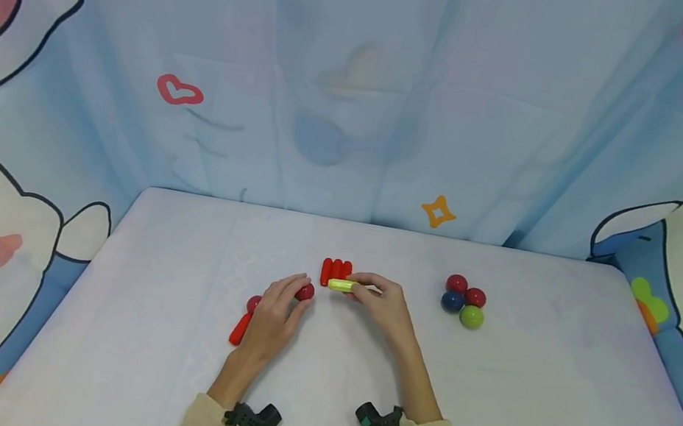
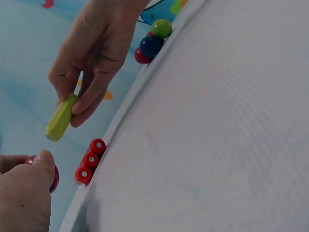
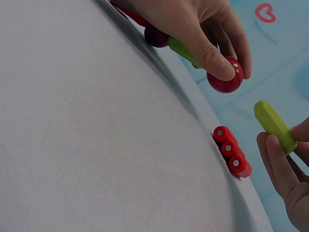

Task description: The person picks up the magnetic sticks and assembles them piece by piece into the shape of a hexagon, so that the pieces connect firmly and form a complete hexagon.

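Yellow-green and ribbed, the stick [image 1: 340,285] lies nearly level between the right hand's [image 1: 389,312] thumb and fingers, pinched at its right end, its left end bare. Just left of it, across a narrow gap, the left hand [image 1: 272,321] pinches a glossy red ball [image 1: 305,291]. Three red rods [image 1: 336,272] with pale discs in their ends lie side by side just beyond. By the left hand, a smooth red bar [image 1: 239,329] meets a second ball [image 1: 253,303], which touches a green bar [image 3: 179,49], partly hidden by that hand. To the right, well apart, four shiny balls cluster [image 1: 464,302]: two red, one blue, one green. White cloth covers the desk [image 1: 525,406]; its far edge meets a blue curtain [image 1: 352,148], and a broad stretch separates the right arm from the right edge. Both forearms reach in from the near side, angled toward each other.
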`<state>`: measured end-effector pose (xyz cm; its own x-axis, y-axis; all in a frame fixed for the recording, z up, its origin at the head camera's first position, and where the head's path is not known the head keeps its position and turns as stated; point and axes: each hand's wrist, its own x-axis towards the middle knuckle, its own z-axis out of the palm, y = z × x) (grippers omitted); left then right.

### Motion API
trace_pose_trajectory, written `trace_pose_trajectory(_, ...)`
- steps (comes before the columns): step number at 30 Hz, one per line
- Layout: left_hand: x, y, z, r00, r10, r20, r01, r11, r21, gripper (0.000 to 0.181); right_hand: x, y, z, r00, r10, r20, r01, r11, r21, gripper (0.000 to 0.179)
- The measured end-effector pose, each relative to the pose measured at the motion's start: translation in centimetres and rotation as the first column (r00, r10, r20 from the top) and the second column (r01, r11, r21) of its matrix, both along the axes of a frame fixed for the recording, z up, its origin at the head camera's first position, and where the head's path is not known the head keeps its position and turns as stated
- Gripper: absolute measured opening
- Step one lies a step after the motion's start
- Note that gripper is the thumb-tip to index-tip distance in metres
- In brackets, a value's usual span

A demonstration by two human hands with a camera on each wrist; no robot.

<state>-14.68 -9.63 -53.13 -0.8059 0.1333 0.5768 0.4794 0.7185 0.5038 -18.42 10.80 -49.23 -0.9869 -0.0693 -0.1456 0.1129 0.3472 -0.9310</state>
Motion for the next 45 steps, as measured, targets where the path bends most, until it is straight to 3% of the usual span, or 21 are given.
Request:
trace_pose_trajectory(22,0.1,0.0,0.0,1.0,0.002,-0.031,-0.003,1.0,-0.023,0.043,0.5,-0.9,0.1,0.996,0.088,-0.017,-0.089,0.995,-0.044,0.025)
trace_pose_trajectory(34,-0.1,-0.1,-0.1,0.998,-0.016,-0.059,0.014,0.999,-0.03,0.042,0.7,-1.5,0.0,0.994,0.105,-0.017,-0.105,0.994,-0.011,0.024)
trace_pose_trajectory(41,0.0,0.0,0.0,0.996,0.071,-0.048,-0.074,0.995,-0.064,0.041,0.8,-1.4,-0.1,0.992,0.124,-0.025,-0.124,0.992,0.008,0.027)
trace_pose_trajectory(45,0.1,0.0,0.1,0.991,0.12,-0.064,-0.126,0.987,-0.097,0.04,0.6,-1.2,-0.1,0.991,0.131,-0.038,-0.132,0.991,-0.033,0.029)
